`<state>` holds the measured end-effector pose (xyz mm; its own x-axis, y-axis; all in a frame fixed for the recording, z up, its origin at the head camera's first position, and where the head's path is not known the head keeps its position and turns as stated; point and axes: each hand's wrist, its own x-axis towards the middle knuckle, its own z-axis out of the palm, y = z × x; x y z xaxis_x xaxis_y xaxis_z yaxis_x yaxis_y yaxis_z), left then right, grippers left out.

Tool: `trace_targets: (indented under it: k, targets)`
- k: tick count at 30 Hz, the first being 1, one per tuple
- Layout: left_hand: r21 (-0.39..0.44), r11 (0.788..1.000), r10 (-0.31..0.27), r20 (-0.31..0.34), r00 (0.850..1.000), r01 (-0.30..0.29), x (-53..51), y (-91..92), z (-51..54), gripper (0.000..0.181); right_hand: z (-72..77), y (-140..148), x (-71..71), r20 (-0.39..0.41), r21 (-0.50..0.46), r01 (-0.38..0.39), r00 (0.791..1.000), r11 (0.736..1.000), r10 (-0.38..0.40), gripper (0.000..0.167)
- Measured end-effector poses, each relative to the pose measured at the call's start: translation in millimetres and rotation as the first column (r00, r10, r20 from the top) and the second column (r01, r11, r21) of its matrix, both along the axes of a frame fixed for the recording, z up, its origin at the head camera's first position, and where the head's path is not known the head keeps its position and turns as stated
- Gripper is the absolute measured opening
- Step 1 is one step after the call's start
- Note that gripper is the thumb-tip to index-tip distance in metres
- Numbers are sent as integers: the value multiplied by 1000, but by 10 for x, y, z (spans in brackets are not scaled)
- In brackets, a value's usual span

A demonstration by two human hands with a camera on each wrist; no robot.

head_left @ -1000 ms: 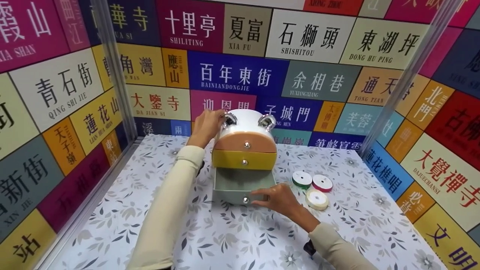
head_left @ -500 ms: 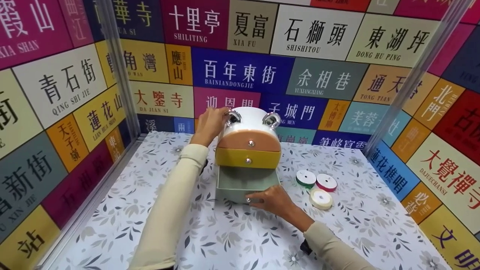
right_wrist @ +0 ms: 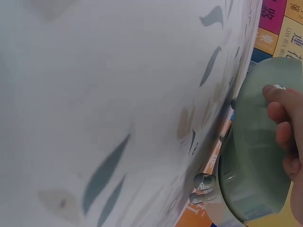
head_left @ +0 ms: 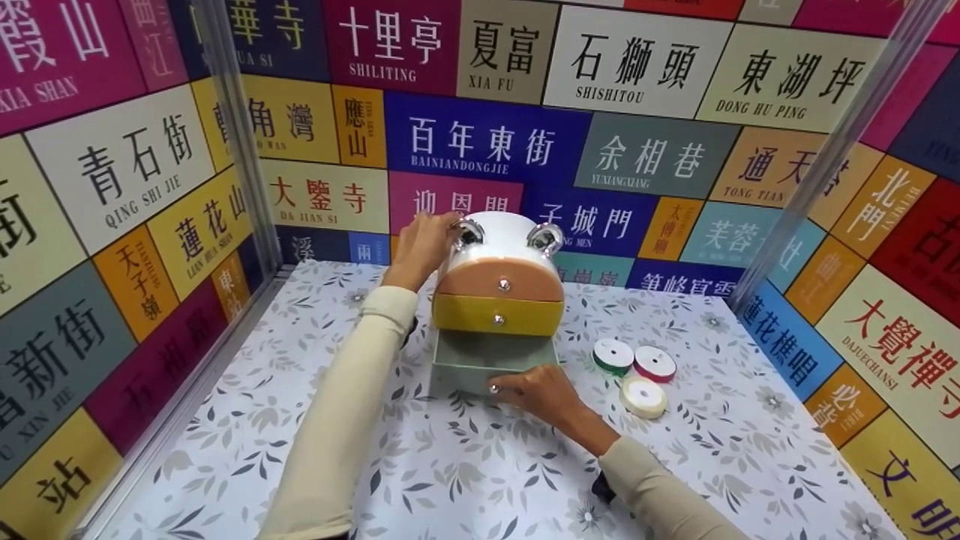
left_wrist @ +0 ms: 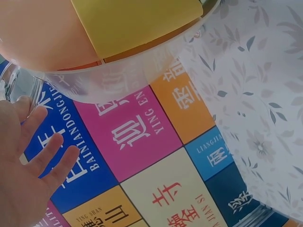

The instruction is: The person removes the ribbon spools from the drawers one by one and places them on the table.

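A small frog-like drawer cabinet with a white top and clear ring ears stands on the table. Its orange drawer and yellow drawer are closed. Below them the green drawer is pulled partway out, and no contents show in it. My left hand holds the cabinet's left ear with thumb and index finger, the other fingers spread. At the green drawer's front, my right hand pinches the round knob, its remaining fingers curled against the drawer face in the right wrist view.
Right of the cabinet lie three ribbon spools: a green one, a red one and a cream one. A leaf-patterned cloth covers the table. Walls of coloured name panels enclose it at the back and sides.
The green drawer has slid somewhat inward, with my right hand moving along at its knob. My left hand stays at the ear. The head view has shifted slightly.
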<state>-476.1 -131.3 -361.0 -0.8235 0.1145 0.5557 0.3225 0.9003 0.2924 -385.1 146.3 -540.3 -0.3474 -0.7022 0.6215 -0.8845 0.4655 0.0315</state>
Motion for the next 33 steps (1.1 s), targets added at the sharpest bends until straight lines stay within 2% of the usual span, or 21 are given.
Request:
trace_targets:
  k: [9, 14, 18, 27, 33]
  targets:
    - [29, 999, -17, -1, 1000, 17, 6, 2, 22, 16, 53, -19, -82, 91, -18, 15, 996, 1000, -13, 24]
    - [26, 999, -24, 1, 1000, 24, 6, 2, 12, 16, 52, -21, -120, 193, -24, 58, 980, 998, -52, 24]
    - [24, 1000, -20, 3, 1000, 20, -5, 6, -9, 15, 37, -36, -158, 233, -30, 72, 970, 997, -63, 24]
    - [22, 999, -24, 25, 999, 23, -10, 18, -8, 17, 41, -38, -264, 284, -66, 116, 954, 991, -93, 27]
    - [29, 999, -18, 29, 999, 17, 2, 15, -4, 18, 35, -56, -351, 199, -55, 121, 974, 991, -108, 24]
